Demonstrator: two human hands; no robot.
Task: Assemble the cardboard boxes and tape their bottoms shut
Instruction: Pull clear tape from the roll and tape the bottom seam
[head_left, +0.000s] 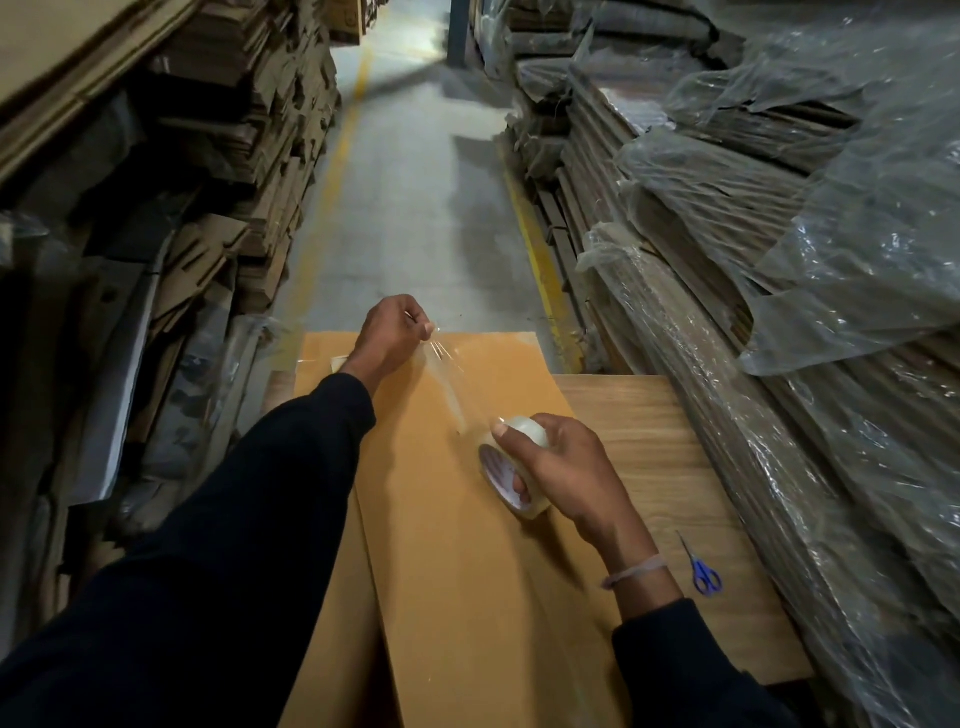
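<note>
A tan cardboard box (457, 545) lies in front of me on a wooden table, its flaps closed along a seam that runs towards me. My right hand (566, 478) grips a roll of clear tape (511, 465) just above the cardboard. A strip of clear tape (452, 379) stretches from the roll up and to the left. My left hand (392, 330) pinches the free end of that strip over the box's far edge.
Blue-handled scissors (702, 569) lie on the wooden table (675, 457) to the right of the box. Stacks of flat cardboard (249, 156) line the left side, plastic-wrapped stacks (753, 260) the right. A concrete aisle (415, 208) with yellow lines runs ahead.
</note>
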